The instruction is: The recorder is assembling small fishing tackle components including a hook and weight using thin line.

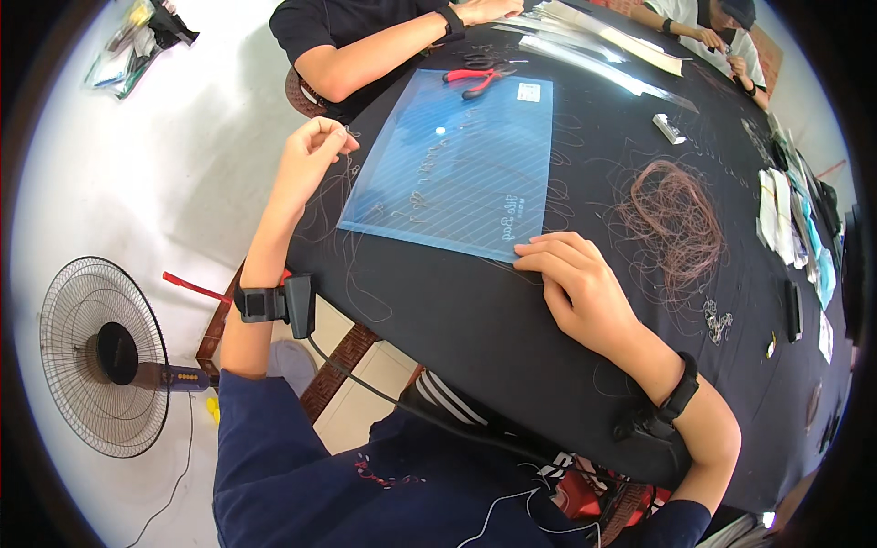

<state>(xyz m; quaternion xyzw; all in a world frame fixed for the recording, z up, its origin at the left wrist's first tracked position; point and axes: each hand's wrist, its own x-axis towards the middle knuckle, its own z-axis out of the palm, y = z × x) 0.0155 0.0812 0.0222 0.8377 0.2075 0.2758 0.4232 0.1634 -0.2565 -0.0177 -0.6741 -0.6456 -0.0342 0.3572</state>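
My left hand (pixel 318 151) is raised at the table's left edge, thumb and fingers pinched on a thin brown cord (pixel 353 173) that hangs in loose loops. A blue translucent file folder (pixel 484 183) lies flat in front of me, crossed by fine slanting lines, with curly cord pieces on it. Small loops of cord stick out past its right side. My right hand (pixel 585 288) rests with outstretched fingertips on the folder's near right corner. Red-handled pliers (pixel 480 80) lie across the folder's far edge.
A tangled brown cord heap (pixel 671 224) lies on the black tablecloth (pixel 457 297) to the right, near a small silvery chain pile (pixel 717 321) and a white block (pixel 669 129). Two people work across the table. A fan (pixel 105 356) stands at left.
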